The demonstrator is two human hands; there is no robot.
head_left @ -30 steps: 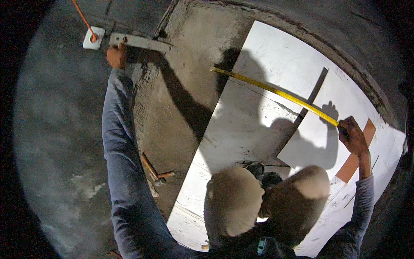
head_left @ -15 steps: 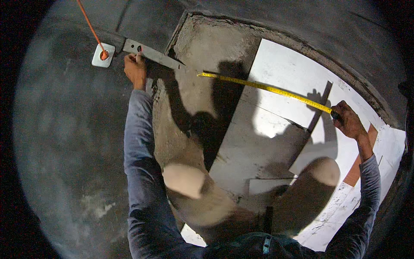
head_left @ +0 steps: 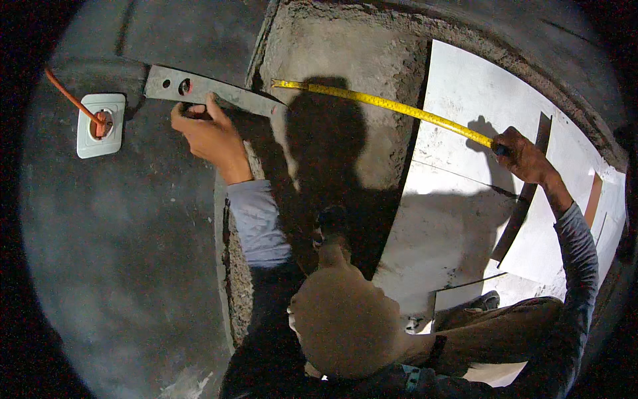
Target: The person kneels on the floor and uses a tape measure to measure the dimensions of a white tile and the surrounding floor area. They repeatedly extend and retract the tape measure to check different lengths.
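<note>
My left hand (head_left: 214, 143) is at the lower edge of a grey metal spirit level (head_left: 229, 93), thumb against it and fingers curled beneath. The level has round holes, one with a reddish vial, and lies along the dark grey surface, its right end reaching over the rough recess. In my right hand (head_left: 528, 158), closed fingers hold a tape measure (head_left: 500, 149), its dark case mostly hidden. The yellow tape blade (head_left: 385, 104) stretches out leftward; its hooked end hangs close to the level's right end.
An orange cable (head_left: 66, 90) plugs into a white wall socket (head_left: 85, 139) at the left. White boards (head_left: 465, 86) with dark and brown strips cover the right side, beside a rough cement strip (head_left: 385, 50). My bent leg (head_left: 349, 319) is in the lower middle.
The view has shifted closer to the level. My left hand has moved from the vial hole to the level's lower edge. The tape's free end is nearer the level's end; my leg has moved.
</note>
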